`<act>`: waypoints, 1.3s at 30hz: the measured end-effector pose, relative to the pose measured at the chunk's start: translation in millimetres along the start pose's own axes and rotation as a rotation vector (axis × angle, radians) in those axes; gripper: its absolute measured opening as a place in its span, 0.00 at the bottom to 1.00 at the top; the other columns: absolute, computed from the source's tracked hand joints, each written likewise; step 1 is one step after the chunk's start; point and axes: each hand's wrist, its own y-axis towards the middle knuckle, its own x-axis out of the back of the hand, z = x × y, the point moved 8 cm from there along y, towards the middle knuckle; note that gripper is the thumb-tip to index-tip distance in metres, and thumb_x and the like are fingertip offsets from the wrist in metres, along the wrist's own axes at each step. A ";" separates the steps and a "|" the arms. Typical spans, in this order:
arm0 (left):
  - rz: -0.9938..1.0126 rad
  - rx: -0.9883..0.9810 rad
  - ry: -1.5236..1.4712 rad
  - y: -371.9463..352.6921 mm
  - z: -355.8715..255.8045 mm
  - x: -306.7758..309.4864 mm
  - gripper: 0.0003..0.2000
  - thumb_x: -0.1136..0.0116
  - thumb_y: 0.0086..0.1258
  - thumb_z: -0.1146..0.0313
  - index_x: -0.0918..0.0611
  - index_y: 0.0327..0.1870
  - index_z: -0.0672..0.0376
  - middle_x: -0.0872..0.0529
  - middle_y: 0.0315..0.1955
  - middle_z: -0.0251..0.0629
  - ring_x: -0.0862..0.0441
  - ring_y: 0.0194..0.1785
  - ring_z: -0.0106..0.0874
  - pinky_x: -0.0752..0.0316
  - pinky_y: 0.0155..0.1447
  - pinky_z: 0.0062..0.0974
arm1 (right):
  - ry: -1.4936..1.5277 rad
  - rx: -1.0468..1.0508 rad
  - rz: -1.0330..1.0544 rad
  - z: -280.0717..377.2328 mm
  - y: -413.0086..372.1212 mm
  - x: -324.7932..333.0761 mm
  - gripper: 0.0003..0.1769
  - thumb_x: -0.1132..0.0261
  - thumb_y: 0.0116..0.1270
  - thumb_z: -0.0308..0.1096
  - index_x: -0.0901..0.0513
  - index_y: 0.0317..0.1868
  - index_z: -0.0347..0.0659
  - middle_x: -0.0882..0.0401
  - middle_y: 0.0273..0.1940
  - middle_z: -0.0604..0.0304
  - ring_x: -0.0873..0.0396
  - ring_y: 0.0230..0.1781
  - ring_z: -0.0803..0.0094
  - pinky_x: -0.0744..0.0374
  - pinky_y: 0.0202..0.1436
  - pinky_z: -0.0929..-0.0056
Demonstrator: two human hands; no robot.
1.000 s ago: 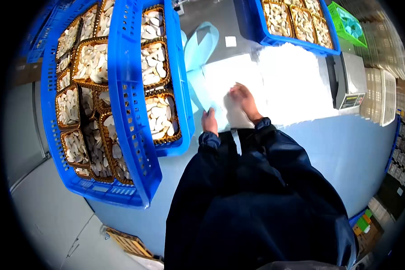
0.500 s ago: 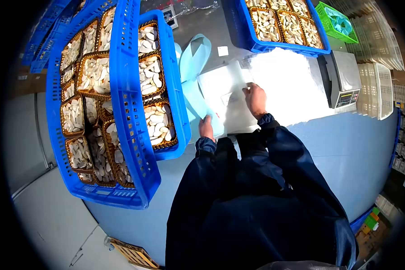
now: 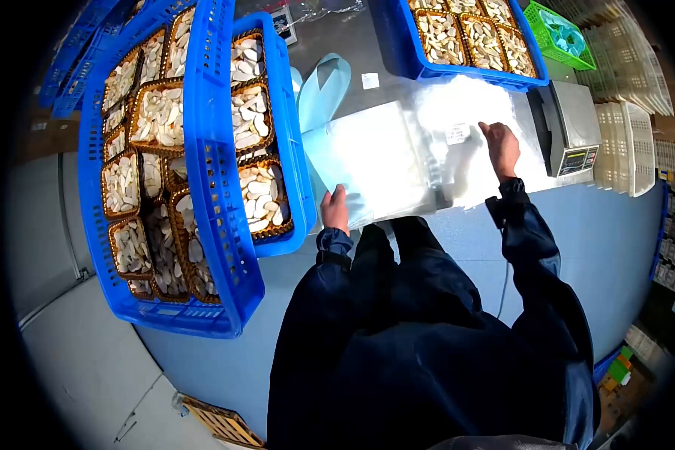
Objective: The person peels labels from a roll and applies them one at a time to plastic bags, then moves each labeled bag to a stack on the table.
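My left hand (image 3: 335, 208) is at the lower left corner of a stack of pale plastic sheets or bags (image 3: 382, 161), its thumb and fingers close together at the edge. Light-blue sheeting (image 3: 325, 161) lies under and beside this stack, with a loop of light-blue ribbon-like material (image 3: 326, 90) behind it. Over a second, glaring pile of clear plastic bags (image 3: 480, 169), my right hand (image 3: 502, 150) has its thumb and finger drawn together. A small printed label (image 3: 457, 133) shows just left of its fingertips. Glare hides whatever thin film either hand may hold.
Tall blue crates (image 3: 221, 247) at left hold baskets of sliced pale pieces (image 3: 157, 116). Another blue crate (image 3: 472, 77) stands at the back. A scale (image 3: 574, 131) sits right of the bags, near a green basket (image 3: 559, 37) and stacked white baskets (image 3: 626, 150).
My right hand has moved right, from the left stack to over the right pile. My left hand has shifted slightly left. The label on the left stack no longer shows; one shows on the right pile.
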 end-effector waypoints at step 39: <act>-0.025 -0.022 -0.080 10.2 15.4 -4.9 0.13 0.48 0.66 0.66 0.26 0.46 0.65 0.19 0.40 0.41 0.22 0.41 0.30 0.30 0.47 0.27 | 0.781 -0.033 0.551 124.6 -90.4 -175.6 0.10 0.35 0.54 0.33 0.19 0.37 0.41 0.18 0.29 0.60 0.20 0.29 0.73 0.24 0.35 0.76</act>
